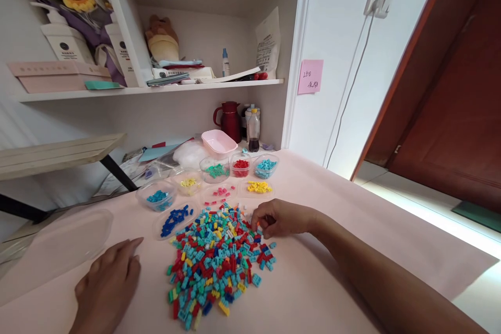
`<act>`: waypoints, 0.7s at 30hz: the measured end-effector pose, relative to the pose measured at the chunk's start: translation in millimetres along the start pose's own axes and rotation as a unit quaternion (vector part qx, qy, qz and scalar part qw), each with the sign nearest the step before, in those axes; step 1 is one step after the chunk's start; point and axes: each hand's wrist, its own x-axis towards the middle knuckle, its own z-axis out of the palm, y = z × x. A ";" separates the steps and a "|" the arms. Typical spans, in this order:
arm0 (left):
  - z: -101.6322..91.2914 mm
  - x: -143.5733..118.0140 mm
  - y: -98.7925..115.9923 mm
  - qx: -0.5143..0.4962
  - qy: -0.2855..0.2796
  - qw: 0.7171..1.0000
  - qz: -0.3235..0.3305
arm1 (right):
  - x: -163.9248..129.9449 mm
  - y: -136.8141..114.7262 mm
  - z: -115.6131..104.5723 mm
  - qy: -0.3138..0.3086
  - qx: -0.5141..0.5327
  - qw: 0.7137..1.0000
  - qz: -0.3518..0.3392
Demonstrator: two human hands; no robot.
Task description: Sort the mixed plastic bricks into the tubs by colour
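A pile of small mixed-colour bricks (217, 258) lies on the pale pink table (321, 282). My right hand (274, 217) reaches to the pile's far right edge, fingertips curled down and pinched among the bricks; whether a brick is between them I cannot tell. My left hand (107, 284) rests flat on the table to the left of the pile, holding nothing. Behind the pile stand clear tubs and lids with sorted bricks: dark blue (175, 219), light blue (158, 197), yellow (259, 187), pink (219, 192), green (216, 170), red (240, 167).
A large clear lid (55, 250) lies at the left. A pink dish (218, 142), a red jug (230, 120) and bottles (253, 130) stand at the back. Shelves with boxes and books rise behind. A wooden door (457, 88) is at the right.
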 end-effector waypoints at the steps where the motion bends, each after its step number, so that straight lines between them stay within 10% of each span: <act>1: 0.2 0.2 0.0 0.000 -0.002 1.000 -0.002 | 0.2 -1.3 0.6 0.002 -0.010 1.000 0.001; 21: -1.3 -1.9 0.6 0.000 -0.005 1.000 -0.005 | 2.3 3.7 -0.9 0.103 0.160 0.982 0.001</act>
